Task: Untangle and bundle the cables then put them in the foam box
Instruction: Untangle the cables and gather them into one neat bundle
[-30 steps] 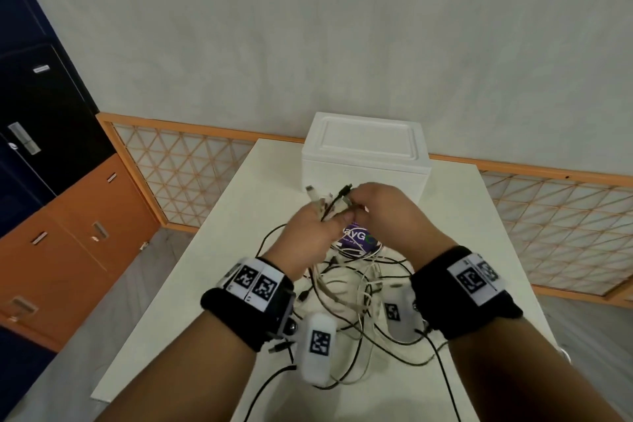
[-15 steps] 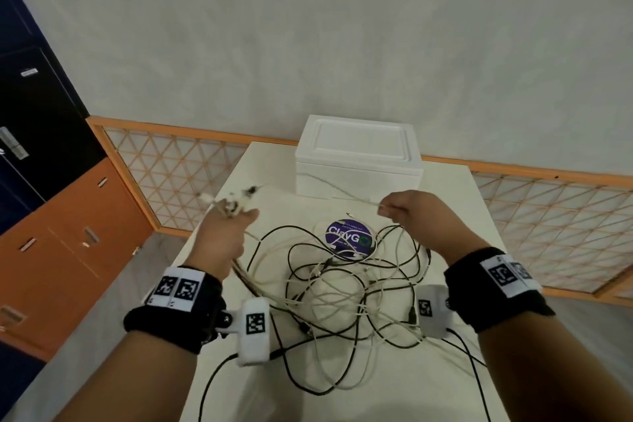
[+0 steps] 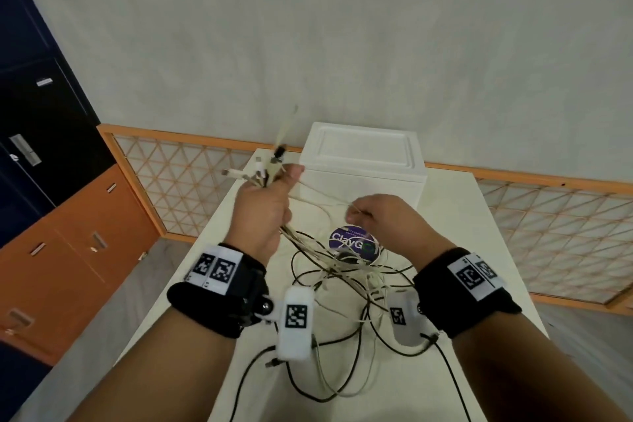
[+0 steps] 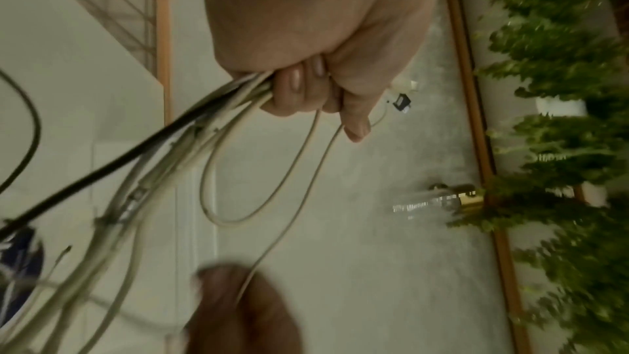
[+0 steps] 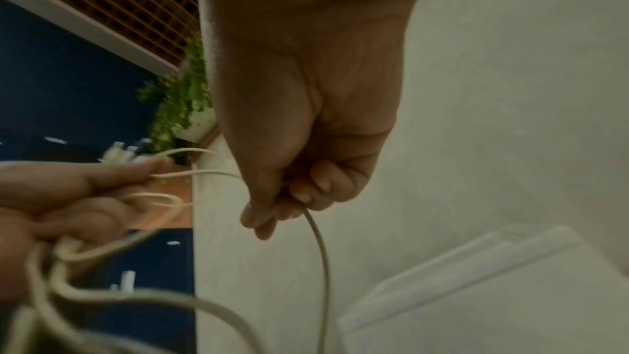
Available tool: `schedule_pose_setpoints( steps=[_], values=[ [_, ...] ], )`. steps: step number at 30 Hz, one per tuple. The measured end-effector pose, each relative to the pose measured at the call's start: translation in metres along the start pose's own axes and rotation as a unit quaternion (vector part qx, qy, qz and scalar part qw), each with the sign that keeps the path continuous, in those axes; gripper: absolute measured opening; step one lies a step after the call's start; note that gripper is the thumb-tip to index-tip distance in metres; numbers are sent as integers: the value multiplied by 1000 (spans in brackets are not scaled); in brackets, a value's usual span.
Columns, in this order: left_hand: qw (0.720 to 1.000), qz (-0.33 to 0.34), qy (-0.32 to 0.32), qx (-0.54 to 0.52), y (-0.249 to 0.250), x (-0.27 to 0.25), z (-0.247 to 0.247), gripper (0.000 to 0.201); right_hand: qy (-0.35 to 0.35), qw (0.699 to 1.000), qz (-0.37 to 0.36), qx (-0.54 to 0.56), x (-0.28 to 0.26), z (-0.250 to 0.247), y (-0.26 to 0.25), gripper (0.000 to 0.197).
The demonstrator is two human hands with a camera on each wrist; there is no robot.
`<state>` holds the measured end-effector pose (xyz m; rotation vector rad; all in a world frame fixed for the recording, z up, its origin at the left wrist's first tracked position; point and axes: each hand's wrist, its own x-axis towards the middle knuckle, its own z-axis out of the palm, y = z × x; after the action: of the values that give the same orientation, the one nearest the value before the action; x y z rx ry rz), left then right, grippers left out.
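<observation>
On the bench [image 3: 236,384] a tangle of cables [image 3: 342,288] lies at six o'clock. Above it, the left hand [image 3: 267,212] at ten o'clock clenches several cable ends; the right hand [image 3: 383,219] pinches one white strand. The closed foam box [image 3: 363,164] stands at twelve.

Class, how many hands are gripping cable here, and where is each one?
2. The left hand, raised over the left of the table, grips a bunch of cables, plug ends sticking up. The right hand, in front of the foam box, pinches one pale cable.
</observation>
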<state>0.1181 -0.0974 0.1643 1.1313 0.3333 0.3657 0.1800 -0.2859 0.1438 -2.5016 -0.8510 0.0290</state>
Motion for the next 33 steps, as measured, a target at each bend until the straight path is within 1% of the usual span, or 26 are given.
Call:
schedule_pose_setpoints(
  steps=[2,3,4,6,7,9,11,13,15,16,17,18,19,21,22,23,24,25,26,27,28,29,30,31,33],
  values=[
    [999,11,37,-29,13,13,-16,5,-14,997,77,10,-8,-2,20,12],
    [998,13,53,-38,16,19,-25,4,-3,995,100,24,-13,-5,27,14],
    [997,9,65,-35,18,25,-33,5,25,993,111,45,-16,-10,31,14],
    [997,-7,79,7,9,30,-44,6,112,983,107,94,-23,-25,32,12],
    [996,-19,76,37,1,30,-47,10,153,977,101,110,-26,-35,32,10],
    [992,-47,54,102,-14,25,-47,23,196,969,113,96,-30,-51,38,9],
    [987,-66,8,145,-23,17,-47,24,200,964,172,21,-40,-65,55,15],
    [984,-81,-33,155,-26,13,-50,22,175,947,259,-74,-60,-77,82,18],
    [985,-87,-45,142,-24,11,-56,23,154,913,354,-129,-83,-88,100,22],
    [986,-88,-40,132,-23,11,-57,25,142,899,393,-134,-92,-92,104,31],
    [988,-88,-34,122,-22,11,-57,27,131,893,411,-131,-95,-92,105,41],
    [990,-87,-32,111,-22,10,-54,30,128,899,400,-124,-94,-90,100,49],
    [991,-86,-33,98,-23,9,-50,35,134,915,365,-107,-90,-85,90,54],
    [992,-98,-47,65,-25,2,-36,38,154,955,251,-28,-76,-65,51,62],
    [991,-108,-60,41,-27,-4,-28,37,136,971,195,39,-67,-51,24,69],
    [990,-115,-76,15,-30,-9,-19,35,87,979,151,105,-59,-35,-4,78],
    [988,-120,-94,-11,-30,-15,-11,34,13,982,116,146,-51,-15,-27,85],
    [986,-122,-108,-36,-30,-19,-3,32,-73,982,83,154,-44,4,-45,87],
    [984,-122,-115,-62,-28,-22,2,32,-139,979,49,141,-38,25,-54,80],
    [983,-122,-112,-82,-24,-22,4,34,-172,977,26,121,-35,43,-53,62],
    [983,-119,-104,-96,-19,-20,0,38,-175,979,21,99,-34,54,-48,42],
    [984,-112,-93,-105,-14,-16,-7,42,-160,984,24,70,-35,58,-39,28],
    [985,-101,-81,-113,-9,-10,-18,44,-133,990,26,35,-38,59,-26,23],
    [987,-91,-63,-120,-4,-4,-33,45,-109,994,28,4,-43,56,-11,24],
    [988,-80,2,-129,0,7,-64,47,-67,996,54,-2,-59,43,18,22]
  ],
)
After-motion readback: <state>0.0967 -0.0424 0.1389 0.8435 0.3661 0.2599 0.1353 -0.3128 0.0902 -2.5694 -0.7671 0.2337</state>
